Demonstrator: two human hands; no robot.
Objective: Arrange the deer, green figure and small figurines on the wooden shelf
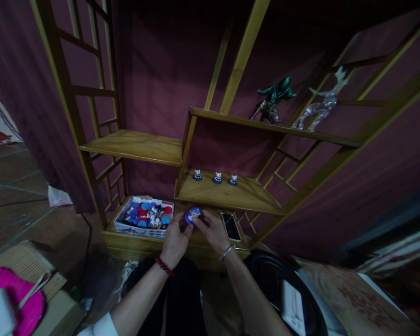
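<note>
A small figurine [193,215] with a purple-blue round base is held between my two hands, above the low bottom shelf. My left hand [176,240] grips it from the left, thumb and fingers at the edge of the base. From the other side, my right hand [214,232] has its thumb against the figurine and its fingers curled behind. Fine details of the figurine are too small to make out. Left of my hands sits an open box [140,230] filled with several figurines and red, blue and purple round pieces.
Three small figurines [217,178] stand in a row on the middle wooden shelf [224,197]. A phone [231,227] lies right of my hands. Higher up are a green figure [273,100] and a clear deer ornament [322,106]. A black stool [276,275] holding a white object stands lower right.
</note>
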